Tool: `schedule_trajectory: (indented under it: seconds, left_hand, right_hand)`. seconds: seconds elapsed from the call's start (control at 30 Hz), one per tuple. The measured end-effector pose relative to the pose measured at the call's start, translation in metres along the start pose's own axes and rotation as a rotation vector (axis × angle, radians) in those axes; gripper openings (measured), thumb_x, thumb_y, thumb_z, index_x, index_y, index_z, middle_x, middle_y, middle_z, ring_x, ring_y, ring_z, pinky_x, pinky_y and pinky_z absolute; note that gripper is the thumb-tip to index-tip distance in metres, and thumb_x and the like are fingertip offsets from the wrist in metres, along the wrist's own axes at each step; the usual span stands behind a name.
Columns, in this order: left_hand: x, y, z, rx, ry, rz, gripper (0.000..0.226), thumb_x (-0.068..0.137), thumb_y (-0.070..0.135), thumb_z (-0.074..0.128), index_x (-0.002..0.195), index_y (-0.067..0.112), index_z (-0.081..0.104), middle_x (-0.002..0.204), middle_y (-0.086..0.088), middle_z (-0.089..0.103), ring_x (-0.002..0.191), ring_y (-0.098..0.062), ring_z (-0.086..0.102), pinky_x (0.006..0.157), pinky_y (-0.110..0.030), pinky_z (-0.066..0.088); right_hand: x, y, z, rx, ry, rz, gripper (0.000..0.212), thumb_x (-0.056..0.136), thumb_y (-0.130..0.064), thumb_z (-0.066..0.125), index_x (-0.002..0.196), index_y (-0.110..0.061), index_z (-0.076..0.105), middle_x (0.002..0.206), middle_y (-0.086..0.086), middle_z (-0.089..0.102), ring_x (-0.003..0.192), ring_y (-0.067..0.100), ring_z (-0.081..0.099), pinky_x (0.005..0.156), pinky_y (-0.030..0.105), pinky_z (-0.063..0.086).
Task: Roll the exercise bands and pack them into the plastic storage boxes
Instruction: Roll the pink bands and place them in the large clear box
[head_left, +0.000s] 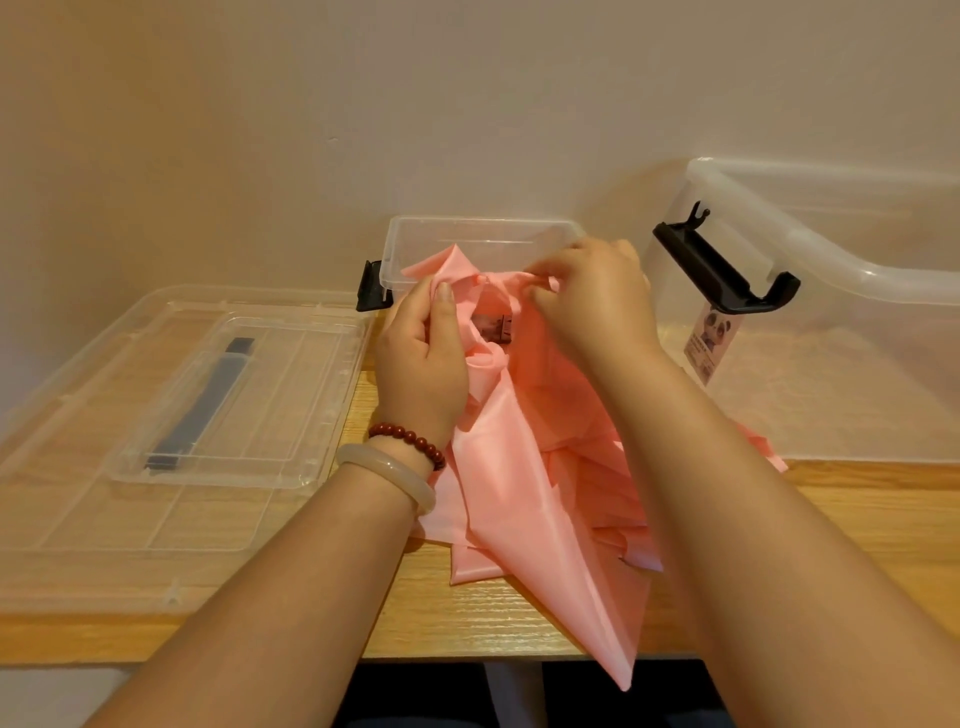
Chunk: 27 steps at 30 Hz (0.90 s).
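My left hand (422, 358) and right hand (589, 299) both pinch the pink band (524, 488) (crumpled, unrolled) before the small box (483, 228) — advisable: flatten first, roll tight.

Pink band (519, 493): thin, shiny, unrolled & crumpled. Top end bunched up at front of small box (483, 234), rest heaped just in front of it, one pointed tail hanging past worktop (467, 613) edge. Small box: clear, lid off, upright. Big box (831, 322): right of small box, clear, lid off, black latch (727, 270) swung out.
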<state>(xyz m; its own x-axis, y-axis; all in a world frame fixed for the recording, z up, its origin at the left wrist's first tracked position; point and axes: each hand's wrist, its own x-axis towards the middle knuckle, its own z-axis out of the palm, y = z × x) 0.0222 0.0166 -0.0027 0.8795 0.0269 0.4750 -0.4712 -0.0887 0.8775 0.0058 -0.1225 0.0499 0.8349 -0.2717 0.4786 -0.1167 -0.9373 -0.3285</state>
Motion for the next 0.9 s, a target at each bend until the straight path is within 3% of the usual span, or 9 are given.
schedule_trajectory:
  seconds: [0.1, 0.23, 0.33, 0.43, 0.57, 0.63, 0.77, 0.83, 0.9]
  left_hand:
    - [0.000, -0.002, 0.000, -0.023, -0.005, -0.018, 0.025, 0.103, 0.026, 0.039, 0.094, 0.021, 0.062, 0.084, 0.002, 0.062, 0.075, -0.002, 0.055, 0.062, -0.009, 0.040]
    - [0.000, 0.000, -0.003, -0.059, -0.005, -0.045, 0.025, 0.103, 0.027, 0.039, 0.096, 0.024, 0.063, 0.086, 0.006, 0.064, 0.079, -0.002, 0.058, 0.067, -0.014, 0.046]
    - [-0.001, 0.003, -0.003, -0.105, -0.017, -0.076, 0.027, 0.103, 0.031, 0.038, 0.094, 0.029, 0.063, 0.089, 0.001, 0.067, 0.081, -0.007, 0.061, 0.071, -0.027, 0.051]
    - [-0.001, 0.005, -0.004, -0.171, -0.020, -0.114, 0.027, 0.099, 0.038, 0.038, 0.092, 0.035, 0.064, 0.090, -0.001, 0.070, 0.085, -0.020, 0.066, 0.077, -0.042, 0.054]
    - [-0.003, 0.011, -0.007, -0.193, -0.052, -0.135, 0.029, 0.103, 0.033, 0.037, 0.091, 0.037, 0.063, 0.089, 0.003, 0.069, 0.085, -0.020, 0.066, 0.080, -0.045, 0.054]
    - [-0.004, 0.013, -0.007, -0.214, -0.085, -0.126, 0.029, 0.100, 0.040, 0.037, 0.092, 0.047, 0.064, 0.096, 0.004, 0.070, 0.091, -0.021, 0.066, 0.085, -0.049, 0.054]
    - [-0.005, 0.017, -0.007, -0.268, -0.166, -0.106, 0.032, 0.099, 0.040, 0.036, 0.093, 0.061, 0.060, 0.100, 0.004, 0.069, 0.097, -0.025, 0.066, 0.087, -0.053, 0.053]
    - [-0.006, 0.016, -0.010, -0.211, -0.168, -0.084, 0.031, 0.101, 0.037, 0.036, 0.091, 0.055, 0.060, 0.094, 0.002, 0.068, 0.089, -0.025, 0.067, 0.080, -0.051, 0.056]
    - [-0.006, 0.014, -0.013, -0.116, -0.134, -0.043, 0.025, 0.101, 0.035, 0.039, 0.089, 0.040, 0.060, 0.085, 0.005, 0.064, 0.079, -0.017, 0.064, 0.068, -0.042, 0.055]
  right_hand:
    - [0.003, -0.004, -0.002, 0.191, 0.064, 0.013, 0.017, 0.087, -0.013, 0.061, 0.091, -0.014, 0.077, 0.089, 0.004, 0.071, 0.090, 0.026, 0.061, 0.077, 0.033, 0.045]
    - [0.013, -0.016, -0.012, 0.551, 0.199, 0.226, 0.016, 0.091, -0.010, 0.056, 0.092, -0.022, 0.067, 0.080, -0.012, 0.061, 0.081, 0.012, 0.060, 0.069, 0.022, 0.047]
    - [0.028, -0.022, -0.011, 0.563, 0.042, 0.211, 0.026, 0.096, -0.013, 0.055, 0.120, -0.015, 0.064, 0.122, 0.000, 0.063, 0.108, 0.010, 0.057, 0.088, 0.017, 0.044]
    - [0.026, -0.019, -0.006, 0.411, -0.049, 0.136, 0.042, 0.096, -0.015, 0.055, 0.138, -0.016, 0.052, 0.154, 0.004, 0.036, 0.139, 0.015, 0.036, 0.107, 0.022, 0.031]
    - [-0.006, -0.018, 0.001, 0.410, 0.202, 0.130, 0.015, 0.094, -0.031, 0.060, 0.087, -0.018, 0.065, 0.090, -0.005, 0.059, 0.076, 0.006, 0.050, 0.062, 0.016, 0.032]
    - [-0.022, -0.022, 0.006, 0.444, 0.112, 0.167, 0.038, 0.097, -0.038, 0.054, 0.064, -0.018, 0.052, 0.062, -0.007, 0.052, 0.059, 0.005, 0.044, 0.053, 0.021, 0.031]
    - [-0.035, -0.036, 0.007, 0.849, -0.101, 0.334, 0.030, 0.098, -0.033, 0.055, 0.083, -0.010, 0.067, 0.071, 0.001, 0.065, 0.063, 0.012, 0.057, 0.065, 0.030, 0.048]
    - [-0.034, -0.040, 0.001, 1.175, -0.116, 0.462, 0.010, 0.095, -0.016, 0.061, 0.102, -0.014, 0.067, 0.085, 0.003, 0.067, 0.071, 0.014, 0.062, 0.072, 0.034, 0.056]
    - [-0.029, -0.037, -0.005, 1.340, -0.029, 0.485, 0.015, 0.092, -0.005, 0.062, 0.100, -0.017, 0.066, 0.088, 0.004, 0.066, 0.075, 0.016, 0.062, 0.071, 0.031, 0.056]
